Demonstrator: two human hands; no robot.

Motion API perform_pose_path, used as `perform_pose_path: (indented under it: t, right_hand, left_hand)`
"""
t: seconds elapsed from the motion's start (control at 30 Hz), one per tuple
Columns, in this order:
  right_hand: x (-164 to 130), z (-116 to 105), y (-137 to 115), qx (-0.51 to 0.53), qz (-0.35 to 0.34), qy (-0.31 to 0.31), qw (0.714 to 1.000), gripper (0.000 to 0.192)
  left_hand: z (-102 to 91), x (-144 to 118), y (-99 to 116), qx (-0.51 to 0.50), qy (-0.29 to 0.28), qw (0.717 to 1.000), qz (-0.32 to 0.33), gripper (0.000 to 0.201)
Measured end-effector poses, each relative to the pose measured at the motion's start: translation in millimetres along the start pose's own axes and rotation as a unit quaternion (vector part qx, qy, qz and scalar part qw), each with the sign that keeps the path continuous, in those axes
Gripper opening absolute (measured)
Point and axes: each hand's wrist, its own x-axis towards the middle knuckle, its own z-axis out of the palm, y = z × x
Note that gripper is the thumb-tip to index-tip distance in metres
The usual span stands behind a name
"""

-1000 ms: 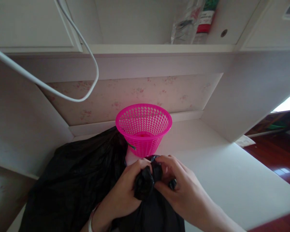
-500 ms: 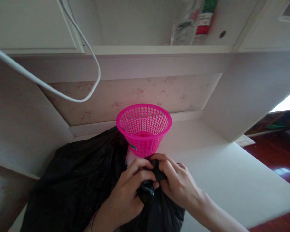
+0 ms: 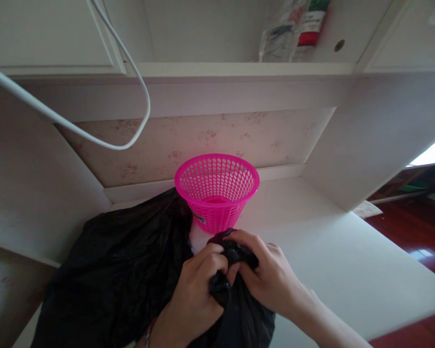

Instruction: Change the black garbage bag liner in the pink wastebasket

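While both hands are working at its gathered neck, a crumpled black plastic rubbish bag [image 3: 116,275] is lying across the near left part of a white desk top [image 3: 333,251], its bulk spreading left of a bright pink perforated plastic basket [image 3: 216,189] and its bunched top rising just in front of that basket. The person's left hand [image 3: 199,295] is coming up from below the basket, fingers [image 3: 212,261] clenching a twisted black fold of the bag. The right hand [image 3: 268,280] is reaching in from the basket's near right, fingers curling over the top of the same bunch and pinching it, so the two hands are meeting knuckle to knuckle on the plastic. The basket is standing upright on the desk top, just behind the hands and touching or nearly touching the bag on its left; which of the two cannot be told. Behind the basket, a pale floral-patterned back panel [image 3: 210,140] is closing off the recess. Above and left of the basket, a white cable [image 3: 94,145] is hanging in a loop. High above the basket to its right, a clear plastic packet [image 3: 279,34] and a red-labelled bottle [image 3: 310,29] are standing on a white shelf [image 3: 239,70]. Far right of the basket, dark red wooden flooring [image 3: 416,232] is showing.
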Motion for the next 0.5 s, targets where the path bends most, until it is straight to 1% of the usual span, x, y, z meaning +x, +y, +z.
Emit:
perform_pose_path:
  t: [0.07,0.13,0.23,0.3,0.33,0.4,0.5]
  right_hand:
    - [-1,-2,-2,0.076,0.06,-0.014,0.995,0.047]
    - [-3,-5,-1,0.142,0.108,-0.026,0.984,0.047]
    - [-7,-12,1,0.216,0.15,-0.076,0.962,0.047]
    - [-11,-16,3,0.26,0.168,-0.118,0.943,0.045]
    - [-12,-18,4,0.28,0.175,-0.13,0.935,0.044]
    - [-13,-19,6,0.312,0.187,-0.133,0.922,0.041]
    - [-9,-18,6,0.326,0.202,-0.115,0.916,0.039]
  left_hand:
    - [-1.3,0,0,0.019,0.01,1.0,0.014,0.021]
    - [-3.0,-2,0,0.049,0.01,0.998,0.034,0.02]
    - [-3.9,-7,-1,0.085,0.01,0.995,0.051,0.021]
    - [-3.4,-8,-1,0.082,0.016,0.995,0.058,0.018]
    - [-3.1,-8,-1,0.073,0.02,0.995,0.065,0.016]
    - [-2.6,-6,-1,0.054,0.018,0.994,0.089,0.013]
    - [-2.4,-2,-1,0.038,-0.011,0.992,0.118,0.015]
